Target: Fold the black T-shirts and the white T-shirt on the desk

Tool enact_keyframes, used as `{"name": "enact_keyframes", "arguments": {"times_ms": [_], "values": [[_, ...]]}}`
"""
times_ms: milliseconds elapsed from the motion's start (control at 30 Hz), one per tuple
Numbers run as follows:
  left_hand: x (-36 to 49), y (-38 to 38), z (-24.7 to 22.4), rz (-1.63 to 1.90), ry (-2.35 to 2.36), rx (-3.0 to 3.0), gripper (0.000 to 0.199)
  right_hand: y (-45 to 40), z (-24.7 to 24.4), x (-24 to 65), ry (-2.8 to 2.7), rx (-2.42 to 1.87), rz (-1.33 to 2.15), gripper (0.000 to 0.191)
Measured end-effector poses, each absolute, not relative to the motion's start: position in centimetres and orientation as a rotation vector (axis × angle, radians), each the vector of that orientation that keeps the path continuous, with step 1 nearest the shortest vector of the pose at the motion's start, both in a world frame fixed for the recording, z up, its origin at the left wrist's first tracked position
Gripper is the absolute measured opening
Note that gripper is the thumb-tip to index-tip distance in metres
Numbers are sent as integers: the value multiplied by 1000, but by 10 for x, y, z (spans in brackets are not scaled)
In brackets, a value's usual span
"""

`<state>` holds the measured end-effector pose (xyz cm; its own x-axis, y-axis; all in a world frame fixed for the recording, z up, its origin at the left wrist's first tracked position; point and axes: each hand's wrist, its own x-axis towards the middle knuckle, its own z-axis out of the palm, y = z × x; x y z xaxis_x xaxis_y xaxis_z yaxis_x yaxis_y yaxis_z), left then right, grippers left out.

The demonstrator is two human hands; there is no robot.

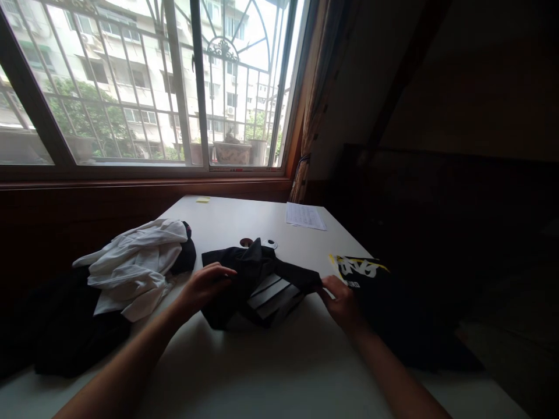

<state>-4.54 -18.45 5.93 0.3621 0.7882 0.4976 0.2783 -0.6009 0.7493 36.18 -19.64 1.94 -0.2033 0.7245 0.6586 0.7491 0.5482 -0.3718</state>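
Note:
A crumpled black garment (pixel 236 285) with grey and white striped parts lies at the middle of the white table. My left hand (pixel 209 286) is at its left side, fingers bent against the dark cloth; whether they grip it is hard to see. At the garment's right end, my right hand (pixel 342 301) pinches the black edge between thumb and fingers.
White cloth (pixel 140 262) and black clothes (pixel 70 326) are heaped at the left. Dark cloth with yellow and white print (pixel 360 267) lies at the right. Papers (pixel 305 216), a yellow note (pixel 203 199) and a round hole (pixel 246 242) are on the white table (pixel 244 214), below a window.

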Motion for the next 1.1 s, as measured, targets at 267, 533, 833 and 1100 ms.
{"name": "enact_keyframes", "arguments": {"times_ms": [267,533,833,1100], "values": [[-61,-190,71,1345,958,1582,27,-207,32,383,-1628,-1306,35,33],[-48,-193,63,414,749,1675,43,-203,31,367,-1805,-1218,103,28],[-50,-168,31,771,1025,2310,40,-205,25,347,-2174,-1145,280,17],[-53,-169,27,715,979,2491,47,-199,22,364,-1954,-1293,-74,12]]}}
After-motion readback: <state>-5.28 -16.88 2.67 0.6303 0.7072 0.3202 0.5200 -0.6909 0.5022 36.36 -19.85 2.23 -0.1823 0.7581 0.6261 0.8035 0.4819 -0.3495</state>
